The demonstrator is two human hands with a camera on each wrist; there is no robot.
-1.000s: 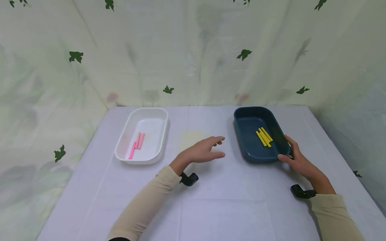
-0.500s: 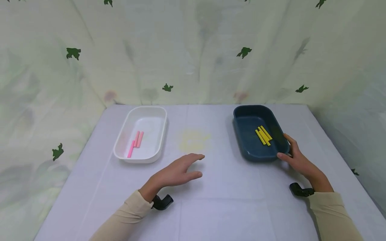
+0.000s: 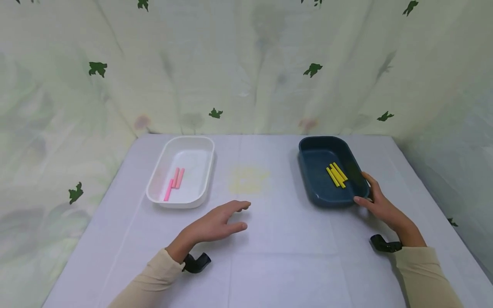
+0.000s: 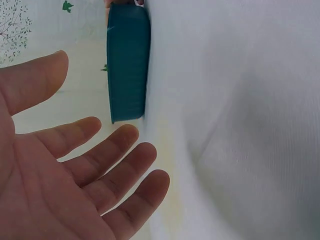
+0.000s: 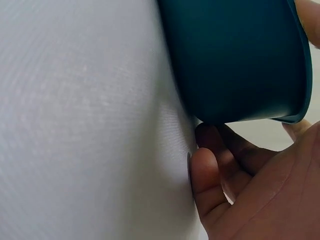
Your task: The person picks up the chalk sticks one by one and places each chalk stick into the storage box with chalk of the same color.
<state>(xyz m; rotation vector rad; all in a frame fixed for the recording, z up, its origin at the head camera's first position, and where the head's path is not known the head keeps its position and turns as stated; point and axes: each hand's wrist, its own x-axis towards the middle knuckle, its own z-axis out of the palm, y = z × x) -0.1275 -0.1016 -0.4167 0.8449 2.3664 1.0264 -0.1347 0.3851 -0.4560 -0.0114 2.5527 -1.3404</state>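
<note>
My left hand (image 3: 215, 224) hovers over the table near its middle, palm inward and fingers apart, holding nothing. In the left wrist view its fingers (image 4: 117, 157) are loosely extended. My right hand (image 3: 380, 206) grips the near right corner of a dark blue tray (image 3: 321, 200), thumb on the near rim and fingers along the right side. The right wrist view shows its lower fingers (image 5: 205, 172) by the tray's base, close to the cloth. Inside the tray lie several yellow chalk-like sticks (image 3: 337, 174), side by side.
A white tray (image 3: 209, 171) stands at the back left, with 3 pink chalk-like sticks (image 3: 178, 177) in it. The table wears a white cloth (image 3: 285, 261) with a pale yellow stain (image 3: 248, 179) between the trays. Behind hangs a leaf-patterned curtain (image 3: 246, 64).
My left hand has drawn back from beside the blue tray, moving left and toward me. My right hand keeps its grip on the tray's corner. The sticks have not moved.
</note>
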